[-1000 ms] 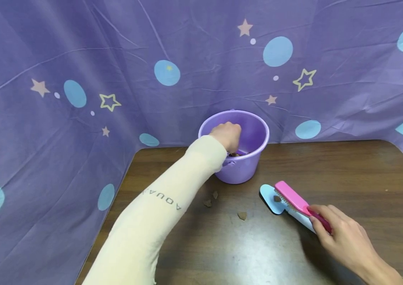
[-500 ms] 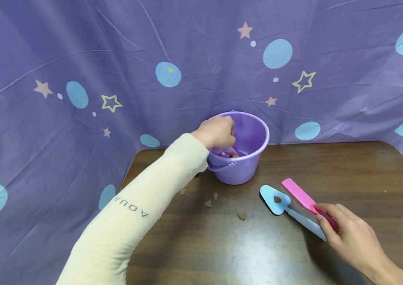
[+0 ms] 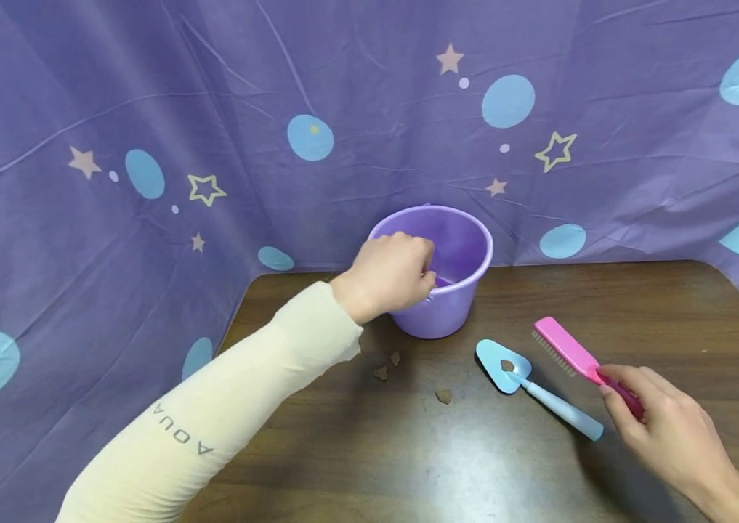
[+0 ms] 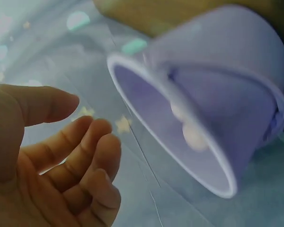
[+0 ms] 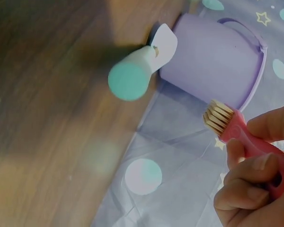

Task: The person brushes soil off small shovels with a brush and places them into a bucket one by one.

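Note:
A purple bucket [image 3: 437, 312] stands at the back of the table. Over its front left rim is my left hand [image 3: 389, 272]. In the left wrist view, this hand's fingers [image 4: 106, 153] are loosely bent, thumb apart, and hold nothing; pale rounded things [image 4: 194, 137] show inside the bucket. My right hand [image 3: 676, 428] grips the dark pink handle of a pink brush [image 3: 568, 350], bristles facing lower left, raised off the table. Left of the brush lies a light blue trowel [image 3: 565, 410], a small brown piece [image 3: 507, 365] on its blade.
Brown flakes lie on the wooden table [image 3: 637, 312] in front of the bucket, among them one flake [image 3: 444, 396] near the trowel. A purple patterned cloth [image 3: 369, 94] hangs behind the table and along its left side.
My left hand has come up out of the bucket and shifted toward the front left. My right hand has drawn the brush rightward, away from over the trowel, which stays put.

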The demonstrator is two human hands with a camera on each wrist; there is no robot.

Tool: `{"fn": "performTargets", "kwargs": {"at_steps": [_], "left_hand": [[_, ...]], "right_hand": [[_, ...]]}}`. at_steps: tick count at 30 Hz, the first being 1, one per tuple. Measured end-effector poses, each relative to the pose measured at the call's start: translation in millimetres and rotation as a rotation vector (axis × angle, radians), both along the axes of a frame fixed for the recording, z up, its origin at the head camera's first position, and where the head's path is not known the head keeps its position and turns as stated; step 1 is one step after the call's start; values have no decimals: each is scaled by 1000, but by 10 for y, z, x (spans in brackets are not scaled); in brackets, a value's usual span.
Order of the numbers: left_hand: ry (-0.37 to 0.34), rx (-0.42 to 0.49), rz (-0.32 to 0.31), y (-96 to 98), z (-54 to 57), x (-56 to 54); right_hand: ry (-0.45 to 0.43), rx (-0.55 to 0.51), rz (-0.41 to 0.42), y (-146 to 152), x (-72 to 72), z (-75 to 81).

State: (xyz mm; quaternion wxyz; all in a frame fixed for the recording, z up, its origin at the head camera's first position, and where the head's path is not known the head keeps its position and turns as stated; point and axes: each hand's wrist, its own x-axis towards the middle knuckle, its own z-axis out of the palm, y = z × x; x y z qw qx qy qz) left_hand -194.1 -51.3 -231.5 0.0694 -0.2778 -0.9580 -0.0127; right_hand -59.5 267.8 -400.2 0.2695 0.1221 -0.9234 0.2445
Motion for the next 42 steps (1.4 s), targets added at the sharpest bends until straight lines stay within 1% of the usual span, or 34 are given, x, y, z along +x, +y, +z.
{"fn": "performTargets", "kwargs": {"at_steps": [4, 9, 11, 13, 19, 23, 26, 28, 30, 33, 38, 42], "left_hand": [[74, 24, -83, 30, -105, 216], [154, -20, -170, 103, -241, 461], [165, -33, -199, 141, -307, 533], [154, -37, -222, 175, -380, 590], [97, -62, -260, 285, -643, 689], [24, -66, -260, 394, -845, 721], [-52, -59, -246, 494, -999, 727], [-106, -51, -231, 563, -1095, 726], [-145, -45, -221, 632, -1194, 727], [-179, -47, -209, 751, -1337, 739], [-217, -39, -185, 969, -1571, 778], [-239, -31, -156, 1123, -1719, 786]], "right_hand": [[12, 4, -12, 73, 0, 44], [17, 2, -36, 176, 13, 91], [15, -1, -47, 216, 18, 104], [16, -3, -58, 251, 23, 116], [17, -11, -84, 328, 24, 139], [64, -18, -78, 357, 1, 154], [115, -19, -56, 369, -16, 170], [134, -18, -47, 381, -23, 177], [144, -21, -44, 391, -27, 178], [159, -31, -54, 413, -37, 174], [190, -37, -58, 446, -57, 182], [203, -38, -60, 467, -67, 195]]}}
